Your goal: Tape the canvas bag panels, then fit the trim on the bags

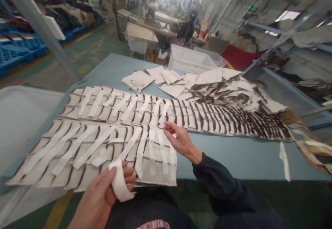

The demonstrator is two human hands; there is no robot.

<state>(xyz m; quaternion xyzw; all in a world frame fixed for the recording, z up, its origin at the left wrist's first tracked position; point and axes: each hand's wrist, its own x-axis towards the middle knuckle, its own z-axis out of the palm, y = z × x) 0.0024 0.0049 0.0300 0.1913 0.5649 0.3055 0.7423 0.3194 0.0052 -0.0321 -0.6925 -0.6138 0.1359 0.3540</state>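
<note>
My left hand (pixel 100 191) is closed around a looped white strip (pixel 119 182) at the near edge of the table. My right hand (pixel 180 139) reaches over the layered pieces, its fingers curved and slightly apart. Its fingertips are beside the lower end of another white strip (pixel 164 113); whether they touch it I cannot tell. Beneath lie two rows of overlapping off-white fabric pieces with dark edges, a near row (pixel 85 177) and a far row (pixel 74 101). Several white strips lie slantwise across both rows.
A loose heap of similar pieces (pixel 233 90) covers the table's far right, with eyeglasses (pixel 137 84) on a piece at its left. One strip (pixel 284 161) hangs over the front edge of the blue-green table (pixel 220 156). Behind stand a white bin (pixel 190 58) and a person (pixel 186 30).
</note>
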